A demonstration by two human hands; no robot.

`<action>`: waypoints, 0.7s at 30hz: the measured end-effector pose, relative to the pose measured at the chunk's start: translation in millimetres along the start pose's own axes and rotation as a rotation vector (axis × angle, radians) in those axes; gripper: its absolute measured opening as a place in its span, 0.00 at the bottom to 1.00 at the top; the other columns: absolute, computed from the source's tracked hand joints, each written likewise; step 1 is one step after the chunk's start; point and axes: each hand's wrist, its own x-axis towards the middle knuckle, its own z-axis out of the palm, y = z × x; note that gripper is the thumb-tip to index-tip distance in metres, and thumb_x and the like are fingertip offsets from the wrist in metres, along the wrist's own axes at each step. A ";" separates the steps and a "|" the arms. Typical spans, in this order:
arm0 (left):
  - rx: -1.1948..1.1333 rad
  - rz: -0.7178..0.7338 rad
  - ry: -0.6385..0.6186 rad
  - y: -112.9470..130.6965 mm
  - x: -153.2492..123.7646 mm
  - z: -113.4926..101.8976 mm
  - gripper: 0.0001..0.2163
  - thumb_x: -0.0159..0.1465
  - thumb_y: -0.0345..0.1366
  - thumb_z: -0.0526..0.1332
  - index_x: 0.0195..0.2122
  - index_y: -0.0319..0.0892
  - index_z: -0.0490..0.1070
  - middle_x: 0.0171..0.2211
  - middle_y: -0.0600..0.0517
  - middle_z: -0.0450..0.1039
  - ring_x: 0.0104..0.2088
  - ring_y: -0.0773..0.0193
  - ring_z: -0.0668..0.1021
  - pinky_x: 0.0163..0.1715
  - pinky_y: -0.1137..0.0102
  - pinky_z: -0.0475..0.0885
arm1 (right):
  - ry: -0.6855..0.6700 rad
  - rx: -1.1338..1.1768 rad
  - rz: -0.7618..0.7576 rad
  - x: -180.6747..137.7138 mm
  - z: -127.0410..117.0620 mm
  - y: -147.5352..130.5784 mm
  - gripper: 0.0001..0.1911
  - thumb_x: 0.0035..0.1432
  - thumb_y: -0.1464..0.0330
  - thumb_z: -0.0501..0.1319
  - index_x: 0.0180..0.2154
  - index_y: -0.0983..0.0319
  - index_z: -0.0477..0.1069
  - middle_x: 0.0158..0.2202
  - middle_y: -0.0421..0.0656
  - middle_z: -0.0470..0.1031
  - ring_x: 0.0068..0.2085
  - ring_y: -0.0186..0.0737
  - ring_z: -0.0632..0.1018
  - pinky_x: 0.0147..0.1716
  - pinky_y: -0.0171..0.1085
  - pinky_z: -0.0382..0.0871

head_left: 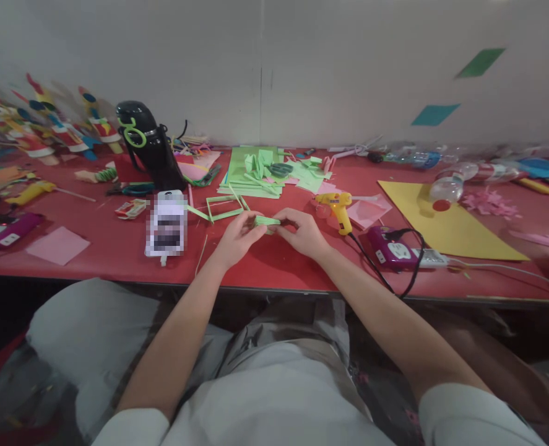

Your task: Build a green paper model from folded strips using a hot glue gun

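My left hand [237, 238] and my right hand [302, 232] meet over the red table [274, 272], both pinched on a small folded piece of light green paper [265, 221]. The left fingers grip its left end, the right fingers its right end. Just beyond it lie thin green paper strips formed into frames [223, 208]. A yellow glue gun [337, 207] stands right of my right hand.
A stack of green paper with scissors [260, 170] lies further back. A phone [166, 224] and black bag [148, 145] sit to the left, a purple power strip [392, 249] and yellow sheet [445, 226] to the right. Coloured paper figures [46, 127] line the far left.
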 end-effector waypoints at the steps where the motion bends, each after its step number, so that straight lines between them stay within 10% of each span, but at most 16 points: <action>1: -0.017 -0.003 -0.016 0.7 0.1 0.2 0.13 0.64 0.45 0.63 0.43 0.42 0.71 0.40 0.48 0.74 0.42 0.59 0.78 0.46 0.64 0.74 | 0.003 0.006 0.000 0.1 0.2 -0.3 0.09 0.62 0.61 0.63 0.36 0.59 0.76 0.34 0.43 0.78 0.36 0.39 0.78 0.39 0.40 0.74; 21: 0.265 0.178 0.116 -7.7 -1.6 -3.4 0.12 0.62 0.46 0.66 0.37 0.42 0.72 0.32 0.51 0.78 0.35 0.60 0.81 0.34 0.71 0.72 | -0.067 0.175 0.159 -0.8 -2.6 -3.4 0.18 0.54 0.53 0.69 0.35 0.61 0.76 0.30 0.41 0.77 0.31 0.38 0.75 0.35 0.38 0.71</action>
